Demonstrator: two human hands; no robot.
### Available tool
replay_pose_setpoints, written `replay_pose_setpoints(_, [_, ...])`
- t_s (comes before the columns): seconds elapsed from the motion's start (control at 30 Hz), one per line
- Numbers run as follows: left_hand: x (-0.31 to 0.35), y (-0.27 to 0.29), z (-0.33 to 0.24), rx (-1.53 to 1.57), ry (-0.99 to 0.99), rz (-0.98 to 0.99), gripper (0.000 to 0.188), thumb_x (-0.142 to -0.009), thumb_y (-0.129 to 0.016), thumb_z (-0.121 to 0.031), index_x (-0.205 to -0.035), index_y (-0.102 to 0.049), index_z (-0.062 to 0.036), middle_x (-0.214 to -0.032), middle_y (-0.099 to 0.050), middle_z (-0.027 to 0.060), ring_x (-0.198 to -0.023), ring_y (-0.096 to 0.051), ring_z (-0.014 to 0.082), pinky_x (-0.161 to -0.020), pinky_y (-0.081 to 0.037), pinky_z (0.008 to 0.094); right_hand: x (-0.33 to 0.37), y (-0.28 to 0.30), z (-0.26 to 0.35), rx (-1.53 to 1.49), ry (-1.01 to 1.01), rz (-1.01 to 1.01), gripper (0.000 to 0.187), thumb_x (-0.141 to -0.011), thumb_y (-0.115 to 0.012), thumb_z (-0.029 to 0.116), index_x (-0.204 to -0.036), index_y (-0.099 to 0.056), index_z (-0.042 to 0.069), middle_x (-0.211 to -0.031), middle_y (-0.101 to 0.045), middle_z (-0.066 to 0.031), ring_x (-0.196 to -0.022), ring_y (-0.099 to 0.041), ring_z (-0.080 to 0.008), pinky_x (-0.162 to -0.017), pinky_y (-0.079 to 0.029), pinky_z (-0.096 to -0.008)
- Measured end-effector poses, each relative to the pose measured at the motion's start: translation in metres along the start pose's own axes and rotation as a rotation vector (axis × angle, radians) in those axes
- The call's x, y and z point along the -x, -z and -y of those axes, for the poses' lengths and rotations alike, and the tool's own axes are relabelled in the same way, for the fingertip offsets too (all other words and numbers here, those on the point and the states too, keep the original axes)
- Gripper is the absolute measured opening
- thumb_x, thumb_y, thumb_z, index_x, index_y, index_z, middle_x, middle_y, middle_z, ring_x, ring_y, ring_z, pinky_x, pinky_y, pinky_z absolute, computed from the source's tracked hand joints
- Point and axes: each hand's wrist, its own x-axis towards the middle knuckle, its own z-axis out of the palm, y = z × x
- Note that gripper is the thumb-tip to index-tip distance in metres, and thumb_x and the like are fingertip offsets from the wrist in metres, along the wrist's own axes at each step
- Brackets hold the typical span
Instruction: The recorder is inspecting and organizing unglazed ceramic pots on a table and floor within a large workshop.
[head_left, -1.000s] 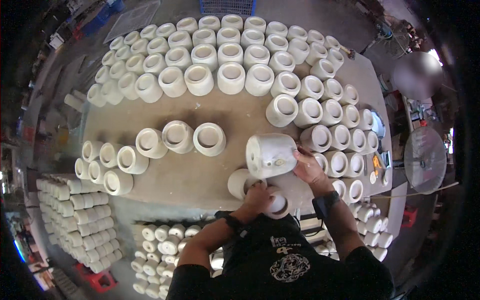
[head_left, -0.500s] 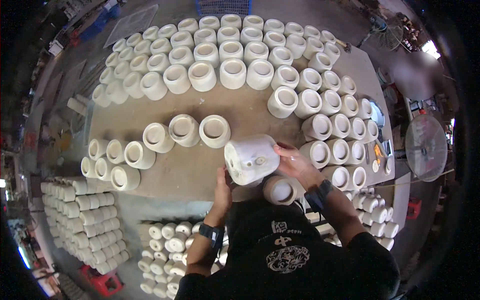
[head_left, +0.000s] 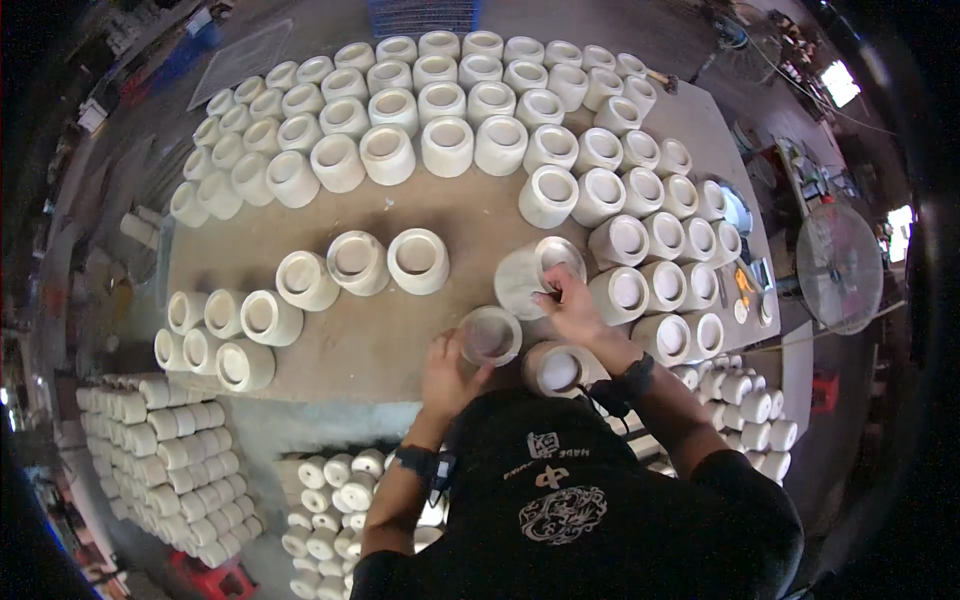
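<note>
An off-white unglazed ceramic pot (head_left: 517,286) with a round recessed top stands on the board, or just above it; I cannot tell which. The fingers of my right hand (head_left: 572,312) are closed on its rim. Nearer to me is a second pale pot (head_left: 491,337), slightly blurred, its round recess facing up. My left hand (head_left: 447,372) curves around the left side of this pot, thumb at its near edge. A third pot (head_left: 558,370) stands by the table's near edge, just below my right wrist.
Rows of similar pots (head_left: 387,155) fill the far side of the table (head_left: 440,215), with more columns at right (head_left: 660,285). A smaller group (head_left: 272,318) stands at left. Stacked pots (head_left: 165,450) rise below left. A fan (head_left: 838,268) stands at right.
The pot that both hands held up on its side has been turned recess-up and moved right, now in my right hand alone. My left hand has left it for the nearer pot.
</note>
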Motion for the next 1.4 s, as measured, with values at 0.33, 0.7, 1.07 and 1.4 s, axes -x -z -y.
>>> replay_pose_setpoints(0.33, [-0.051,-0.059,-0.019,-0.25,-0.292,0.32,0.1,-0.065,-0.079,-0.05,-0.147,-0.034,-0.0142,-0.123,-0.053,0.0179,-0.114,-0.052,0.0369,-0.1,-0.035,0.054,0.04,-0.046,-0.09,0.544,0.158,0.322,0.029,-0.077,-0.059,0.014,-0.104,-0.057,0.002,-0.107,-0.057,-0.0194,-0.106,-0.052,-0.0393,-0.095,-0.041,-0.0472])
replay_pose_setpoints(0.7, [-0.068,-0.071,-0.027,-0.386,-0.386,0.385,0.079,-0.067,-0.077,-0.052,-0.134,-0.052,-0.0172,-0.1,-0.053,0.0141,-0.092,-0.056,0.0317,-0.072,-0.045,0.0455,0.064,0.038,-0.118,0.546,-0.163,-0.295,0.051,-0.071,-0.076,0.025,-0.116,-0.057,0.01,-0.125,-0.048,-0.0187,-0.119,-0.045,-0.0385,-0.103,-0.038,-0.0461])
replay_pose_setpoints(1.07, [-0.05,-0.069,-0.063,-0.259,-0.137,0.002,0.052,-0.078,-0.074,-0.028,-0.122,-0.058,-0.0061,-0.099,-0.055,0.0173,-0.098,-0.05,0.0362,-0.087,-0.041,0.0491,0.068,0.085,-0.166,0.223,-0.107,-0.224,0.047,-0.064,-0.08,0.017,-0.104,-0.057,0.005,-0.123,-0.057,-0.0181,-0.122,-0.046,-0.0407,-0.105,-0.032,-0.0519])
replay_pose_setpoints(1.4, [-0.069,-0.073,-0.147,1.642,0.706,0.711,0.061,-0.101,-0.039,-0.047,-0.147,-0.028,-0.0091,-0.138,-0.047,0.0111,-0.126,-0.047,0.0259,-0.103,-0.041,0.0445,0.103,0.147,-0.079,-1.159,-0.066,0.244,0.027,-0.081,-0.072,0.002,-0.098,-0.052,0.009,-0.143,-0.045,-0.0157,-0.127,-0.044,-0.0228,-0.106,-0.034,-0.0377])
